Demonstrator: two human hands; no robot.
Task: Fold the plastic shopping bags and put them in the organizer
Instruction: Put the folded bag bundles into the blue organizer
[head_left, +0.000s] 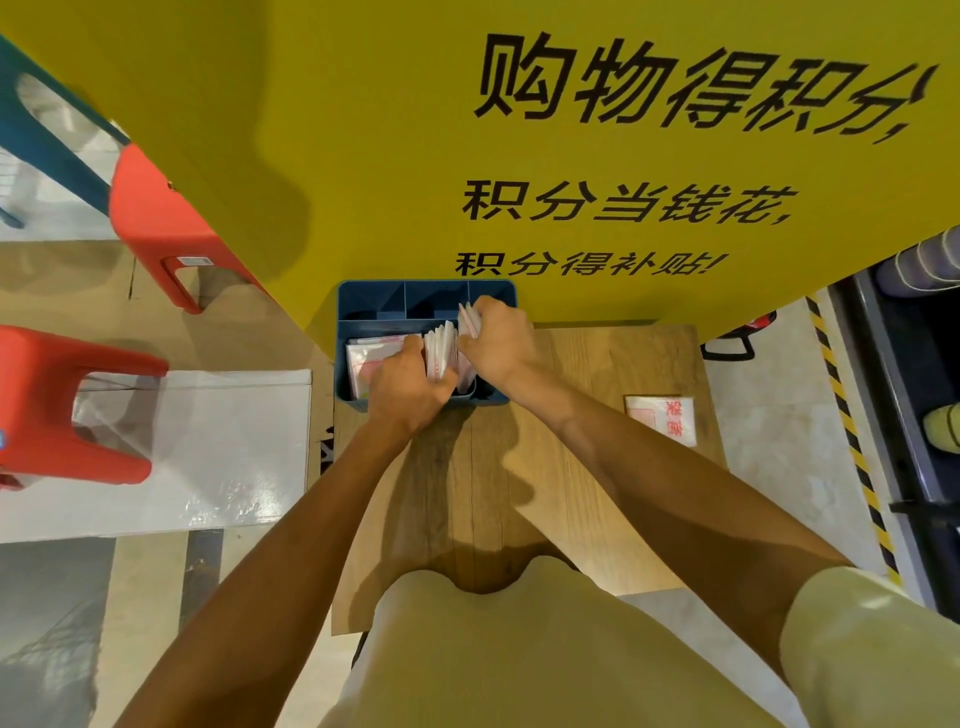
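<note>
I stand over a small wooden table with the blue plastic organizer set at its far left corner, at about twelve o'clock from my chest, right up against the big yellow sign so it cannot slide away when I press into it. Both my hands are down in its front compartment. My left hand has its fingers curled around the near edge of a bundle of folded plastic bags standing on edge, holding them upright and squeezed together to make room. My right hand, at about one o'clock from the left, grips another bundle of folded bags from above, fingers curled over the tops, and I judge I am wedging these in beside the first lot (they spring open if nothing holds them). At about nine o'clock from my left hand, more folded bags lie flatter in the same compartment, white with red print. The small back compartments at twelve o'clock look dark; I cannot tell what, if anything, they hold. One more folded bag waits on the table at about three o'clock from the organizer, well apart from it, kept within reach of my right hand so it can go in next. To my left, at nine and ten o'clock, stand red plastic stools, and a flat sheet of clear plastic lies on the floor.
</note>
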